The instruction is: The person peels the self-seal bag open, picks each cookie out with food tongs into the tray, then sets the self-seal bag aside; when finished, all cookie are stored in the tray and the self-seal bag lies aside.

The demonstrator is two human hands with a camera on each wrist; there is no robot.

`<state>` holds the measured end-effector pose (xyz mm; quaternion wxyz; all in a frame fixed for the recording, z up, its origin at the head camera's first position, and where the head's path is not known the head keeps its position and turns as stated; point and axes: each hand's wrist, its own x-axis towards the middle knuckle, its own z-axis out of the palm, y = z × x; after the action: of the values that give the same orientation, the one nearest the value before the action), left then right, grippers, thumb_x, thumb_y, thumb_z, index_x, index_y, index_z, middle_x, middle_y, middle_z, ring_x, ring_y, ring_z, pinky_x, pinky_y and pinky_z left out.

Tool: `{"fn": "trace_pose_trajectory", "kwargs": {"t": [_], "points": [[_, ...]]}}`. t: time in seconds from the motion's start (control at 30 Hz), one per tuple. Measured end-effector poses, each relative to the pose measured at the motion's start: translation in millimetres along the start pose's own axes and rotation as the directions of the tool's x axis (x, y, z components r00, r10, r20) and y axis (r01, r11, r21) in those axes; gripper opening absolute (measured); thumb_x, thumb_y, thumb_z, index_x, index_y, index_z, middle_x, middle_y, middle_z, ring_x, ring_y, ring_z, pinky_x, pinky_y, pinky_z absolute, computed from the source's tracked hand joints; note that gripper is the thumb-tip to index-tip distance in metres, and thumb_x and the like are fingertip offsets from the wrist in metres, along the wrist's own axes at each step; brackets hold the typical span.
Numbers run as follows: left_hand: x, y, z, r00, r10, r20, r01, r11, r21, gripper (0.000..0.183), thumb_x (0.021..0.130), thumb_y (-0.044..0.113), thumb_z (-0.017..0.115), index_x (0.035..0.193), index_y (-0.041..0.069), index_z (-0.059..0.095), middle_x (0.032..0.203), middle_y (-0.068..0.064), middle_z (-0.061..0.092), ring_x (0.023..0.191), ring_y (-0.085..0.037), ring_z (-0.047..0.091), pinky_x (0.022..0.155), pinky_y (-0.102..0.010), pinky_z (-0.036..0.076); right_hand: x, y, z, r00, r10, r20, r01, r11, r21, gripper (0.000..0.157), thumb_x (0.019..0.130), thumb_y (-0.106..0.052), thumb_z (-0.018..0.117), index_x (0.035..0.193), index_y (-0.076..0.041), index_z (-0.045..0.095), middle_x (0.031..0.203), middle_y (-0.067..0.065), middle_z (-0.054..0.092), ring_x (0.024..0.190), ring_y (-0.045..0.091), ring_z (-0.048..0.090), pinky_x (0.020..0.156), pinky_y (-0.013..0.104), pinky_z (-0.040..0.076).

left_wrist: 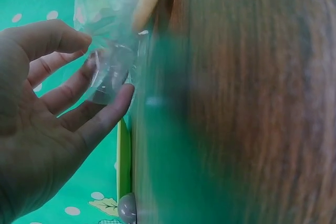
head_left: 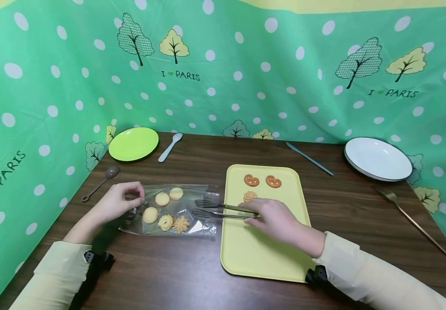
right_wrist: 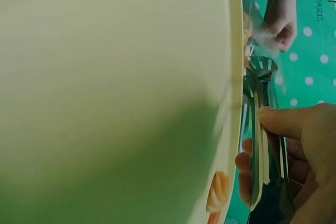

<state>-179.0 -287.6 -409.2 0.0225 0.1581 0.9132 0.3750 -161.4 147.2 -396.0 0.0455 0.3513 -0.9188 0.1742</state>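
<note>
My left hand (head_left: 120, 200) pinches the left end of a clear plastic bag (head_left: 201, 230) between thumb and fingers. In the bag lie several cookies: smooth round ones (head_left: 162, 199) and flower-shaped ones (head_left: 181, 224). My right hand (head_left: 279, 221) grips metal tongs (head_left: 230, 207) with slotted, fork-like tips. The tongs' tips are apart and overlap the bag's right end in the head view, with no cookie between them. Under my right hand is a yellow tray (head_left: 254, 262), where two pretzel-shaped cookies (head_left: 273, 181) and a swirled cookie (head_left: 250, 196) lie at the far end.
A green plate (head_left: 133, 144), pale blue spoon (head_left: 170, 147) and dark spoon (head_left: 106, 178) lie at the left. Beyond the tray is a blue knife (head_left: 310, 159). A white dish (head_left: 378, 158) and a copper-coloured fork (head_left: 416, 224) are at the right. Printed cloth (head_left: 223, 86) walls the table.
</note>
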Motion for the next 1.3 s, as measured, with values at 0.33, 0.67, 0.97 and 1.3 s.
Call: {"fn": "trace_pose_trajectory", "kwargs": {"t": [0.33, 0.67, 0.97, 1.3], "points": [[-0.5, 3.4, 1.4, 1.000, 0.001, 0.023, -0.002, 1.000, 0.022, 0.018, 0.083, 0.002, 0.065, 0.080, 0.018, 0.059, 0.084, -0.001, 0.061, 0.090, -0.018, 0.061, 0.071, -0.031, 0.050, 13.0, -7.6, 10.5, 0.998, -0.048, 0.049, 0.046, 0.998, 0.038, 0.039, 0.082, -0.029, 0.072, 0.119, -0.018, 0.065, 0.111, -0.004, 0.068, 0.098, 0.012, 0.064, 0.081, 0.036, 0.051], [0.5, 2.5, 2.2, 1.000, 0.016, 0.017, -0.017, 1.000, 0.025, 0.018, 0.083, 0.002, 0.065, 0.080, 0.018, 0.059, 0.083, -0.002, 0.061, 0.089, -0.019, 0.061, 0.069, -0.032, 0.049, 20.8, -15.8, 13.4, 0.996, -0.076, 0.044, 0.073, 0.995, 0.068, 0.041, 0.081, -0.028, 0.073, 0.119, -0.015, 0.064, 0.111, -0.001, 0.068, 0.101, 0.015, 0.064, 0.084, 0.036, 0.051], [0.8, 1.6, 2.9, 1.000, 0.018, 0.024, -0.019, 1.000, 0.011, 0.018, 0.084, 0.001, 0.065, 0.081, 0.018, 0.059, 0.084, 0.000, 0.060, 0.089, -0.020, 0.061, 0.067, -0.031, 0.050, 24.3, -20.1, 15.7, 0.996, -0.059, 0.063, 0.054, 0.996, 0.069, 0.042, 0.082, -0.029, 0.072, 0.121, -0.018, 0.064, 0.112, -0.003, 0.068, 0.100, 0.014, 0.065, 0.082, 0.036, 0.051], [2.2, -1.0, 2.5, 1.000, 0.012, 0.019, -0.013, 1.000, 0.023, 0.019, 0.084, 0.004, 0.065, 0.080, 0.021, 0.059, 0.084, -0.004, 0.062, 0.090, -0.017, 0.062, 0.070, -0.029, 0.049, 25.0, -13.2, 14.2, 0.998, 0.066, 0.016, -0.066, 0.997, 0.025, 0.039, 0.082, -0.027, 0.073, 0.120, -0.022, 0.064, 0.109, -0.004, 0.068, 0.096, 0.013, 0.063, 0.077, 0.037, 0.051]]}}
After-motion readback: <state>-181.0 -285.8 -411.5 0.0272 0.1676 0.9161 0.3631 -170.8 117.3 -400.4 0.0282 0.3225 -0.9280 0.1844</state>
